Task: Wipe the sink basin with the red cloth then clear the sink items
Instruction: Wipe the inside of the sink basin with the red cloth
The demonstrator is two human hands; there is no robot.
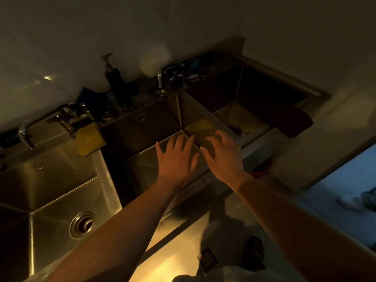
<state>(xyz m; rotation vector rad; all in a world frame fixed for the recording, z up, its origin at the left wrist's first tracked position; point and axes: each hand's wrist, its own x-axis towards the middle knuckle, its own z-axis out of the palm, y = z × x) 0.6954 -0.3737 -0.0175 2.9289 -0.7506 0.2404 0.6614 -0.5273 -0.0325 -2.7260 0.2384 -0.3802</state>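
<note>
A steel sink unit with three basins runs along the wall in dim light. Both my hands hover over the middle basin (142, 159), fingers spread and holding nothing. My left hand (176, 157) is above the basin's right part. My right hand (223, 153) is next to it, near the divider to the right basin (244, 123). A dark red cloth (291, 121) hangs over the front right rim of the right basin, apart from both hands. A yellow sponge (91, 139) rests on the ledge between the left and middle basins.
The left basin (50, 190) has a round drain (82, 223). Two taps (61, 119) (168, 75) and a dark soap pump bottle (118, 84) stand on the back ledge with small items. A red object (262, 167) sits below the front edge.
</note>
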